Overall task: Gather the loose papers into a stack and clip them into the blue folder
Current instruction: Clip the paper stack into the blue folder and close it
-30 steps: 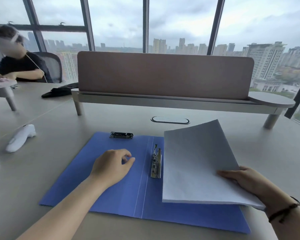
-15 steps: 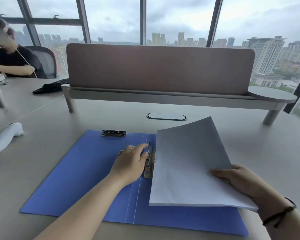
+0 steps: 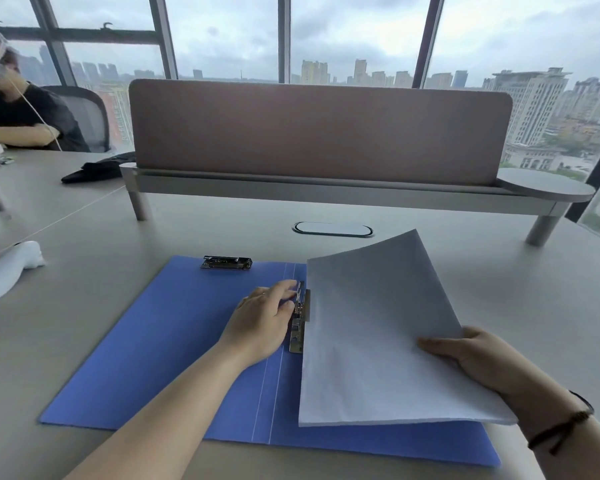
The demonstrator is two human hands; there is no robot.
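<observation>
Blue card lies flat on the grey desk (image 3: 499,289) in front of you: the blue folder (image 3: 160,348) is spread open, its spine running away from you down the middle. Your left hand (image 3: 262,323) rests on the folder just left of the spine, fingers curled, with the fingertips (image 3: 291,287) at the lever of the metal clip (image 3: 300,327) fixed beside the spine. They touch the lever's raised upper end; whether they pinch it or only press it you cannot tell from this angle.

Your right hand (image 3: 465,355) holds the stack of papers (image 3: 371,327) by its right edge, fingers laid across the top sheet and the thumb hidden underneath. The stack is tilted, its far right corner lifted off the desk, while its left edge sits right against the clip, above the folder's right half. The near edge overhangs the folder towards your right wrist, which wears a dark cord bracelet (image 3: 561,424).

A second, black clip (image 3: 226,263) lies at the far edge of the left flap. A white handheld controller (image 3: 7,268) sits well apart on the desk to the left.
</observation>
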